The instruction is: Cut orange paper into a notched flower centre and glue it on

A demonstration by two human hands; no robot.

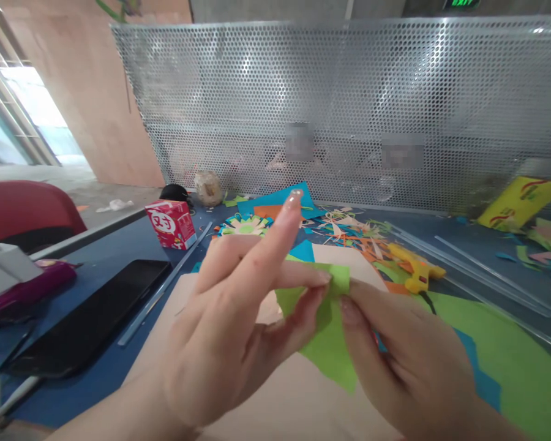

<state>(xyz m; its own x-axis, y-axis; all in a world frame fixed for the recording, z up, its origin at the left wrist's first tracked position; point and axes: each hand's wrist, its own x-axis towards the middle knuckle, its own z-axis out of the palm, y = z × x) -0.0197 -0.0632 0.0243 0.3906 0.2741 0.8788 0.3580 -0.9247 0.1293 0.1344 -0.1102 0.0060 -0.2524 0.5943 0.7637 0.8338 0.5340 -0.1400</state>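
You face a perforated metal panel (349,79), which stands along the far edge of the blue tabletop (104,244). A pale sheet (294,398) lies before you beneath your hands, and a large green sheet (523,367) extends over the right side. A red chair (27,208) stands beyond the left edge.

Your left hand (229,324) and right hand (417,361) meet over the pale sheet. The left grip is closed on a piece of green paper (330,324), pinched between thumb and a finger near its upper part; another finger of that hand extends upward, clear of the paper. The right grip is likewise closed on the paper, with thumb and fingers at its right edge. The piece thus hangs between your two hands, above the pale sheet, its lower end tapering downward.

A black phone (96,312) lies on the left, screen up. A blue sheet (261,199) rests at the back, near the panel; a yellow packet (518,199) is at the far right. A red box (172,225) stands beyond the phone, and a yellow glue gun (416,269) lies past your right hand. Behind your left hand is a paper flower (245,228), partly hidden. A translucent rod (165,285) lies beside the phone. Smallest are the multicoloured paper scraps (344,223), heaped toward the panel.
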